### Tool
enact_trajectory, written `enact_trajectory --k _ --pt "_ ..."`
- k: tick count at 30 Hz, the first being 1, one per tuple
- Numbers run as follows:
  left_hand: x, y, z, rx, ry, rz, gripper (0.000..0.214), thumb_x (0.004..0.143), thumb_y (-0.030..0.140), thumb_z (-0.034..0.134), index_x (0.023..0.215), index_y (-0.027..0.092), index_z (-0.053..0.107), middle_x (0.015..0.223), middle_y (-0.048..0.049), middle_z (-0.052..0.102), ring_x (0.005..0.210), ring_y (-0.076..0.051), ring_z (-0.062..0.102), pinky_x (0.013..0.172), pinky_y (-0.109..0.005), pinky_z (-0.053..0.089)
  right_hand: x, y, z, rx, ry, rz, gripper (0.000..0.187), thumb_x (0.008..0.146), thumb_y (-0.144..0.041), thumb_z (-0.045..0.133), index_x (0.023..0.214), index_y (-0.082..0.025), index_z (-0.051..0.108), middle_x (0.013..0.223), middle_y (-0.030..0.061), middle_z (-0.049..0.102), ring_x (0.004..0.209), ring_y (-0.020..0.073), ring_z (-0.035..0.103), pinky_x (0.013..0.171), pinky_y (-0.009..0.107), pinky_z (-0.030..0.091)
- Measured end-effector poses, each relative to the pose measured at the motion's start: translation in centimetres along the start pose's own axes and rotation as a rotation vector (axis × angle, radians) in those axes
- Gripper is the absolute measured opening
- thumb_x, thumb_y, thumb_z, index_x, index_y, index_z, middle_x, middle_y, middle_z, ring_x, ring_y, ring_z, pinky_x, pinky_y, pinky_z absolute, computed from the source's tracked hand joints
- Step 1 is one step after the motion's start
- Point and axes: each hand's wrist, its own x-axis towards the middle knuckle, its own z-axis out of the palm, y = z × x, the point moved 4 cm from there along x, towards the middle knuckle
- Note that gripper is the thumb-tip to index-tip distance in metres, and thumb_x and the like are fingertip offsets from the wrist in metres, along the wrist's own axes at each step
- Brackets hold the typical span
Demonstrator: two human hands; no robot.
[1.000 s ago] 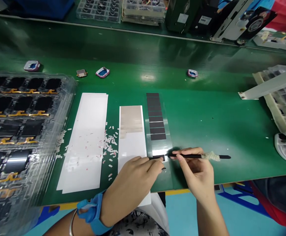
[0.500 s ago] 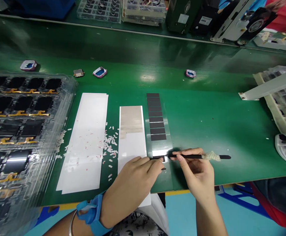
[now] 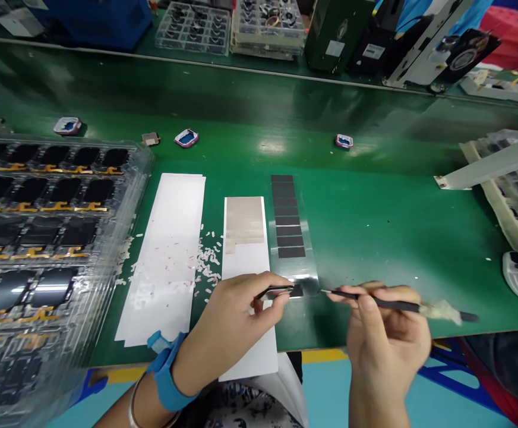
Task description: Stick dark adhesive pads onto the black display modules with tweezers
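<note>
My left hand [image 3: 236, 309], with a blue wrist strap [image 3: 170, 368], pinches a small thin black piece [image 3: 274, 290] between thumb and fingers. It is just above the lower end of a clear sheet [image 3: 308, 267] that carries a column of dark grey rectangles [image 3: 290, 232]. A small dark rectangle [image 3: 296, 291] lies at the sheet's lower end, by my left fingertips. In my right hand [image 3: 388, 333] is a slim black tool [image 3: 397, 304], wrapped in pale material near its back end. Its thin tip points left and stands apart from the black piece.
To the left, stacked clear trays [image 3: 138, 172] hold black screens with orange flex strips. White sheets [image 3: 170, 238] and a white card with a beige film [image 3: 244, 220] lie mid-table, with small pale scraps [image 3: 208, 261] between. Small purple-rimmed cases [image 3: 186, 138] sit behind. A white post [image 3: 486, 160] slants at right.
My right hand has drawn the black tool right, away from my left hand. My left hand has turned and lifted slightly, showing the black piece. The view has shifted a little.
</note>
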Motion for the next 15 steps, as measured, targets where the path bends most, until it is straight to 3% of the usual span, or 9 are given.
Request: enact_trajectory --k 4,8,15 --pt "-0.5 -0.2 -1.3 -0.113 0.081 0.01 0.023 0.09 0.019 0.057 0.109 0.025 0.068 0.083 0.0027 0.071 0.068 -0.011 0.062 0.06 -0.021 0.052 -1.3 -2.5 4.1 0.131 -0.109 -0.133 0.019 0.088 -0.005 0.057 0.097 -0.022 0.057 0.079 0.0012 0.065 0.077 0.0164 0.07 0.071 0.038 0.067" --pt "-0.9 -0.4 -2.0 -0.106 0.149 0.108 0.036 0.092 0.012 0.051 0.124 0.026 0.061 0.101 -0.0003 0.072 0.087 -0.013 0.067 0.075 -0.024 0.054 -2.2 -3.0 7.3 0.143 -0.209 -0.187 0.025 0.089 0.0 0.052 0.101 -0.022 0.055 0.088 0.0041 0.069 0.087 0.02 0.072 0.076 0.041 0.066" --pt "-1.2 -1.6 -2.2 -0.097 0.306 0.127 0.032 0.092 0.014 0.051 0.119 0.025 0.064 0.092 -0.0018 0.071 0.07 -0.012 0.061 0.058 -0.023 0.049 -2.7 -2.5 9.1 0.115 -0.202 -0.189 0.022 0.09 -0.003 0.05 0.099 -0.023 0.051 0.089 0.0041 0.069 0.092 0.0212 0.072 0.073 0.038 0.066"
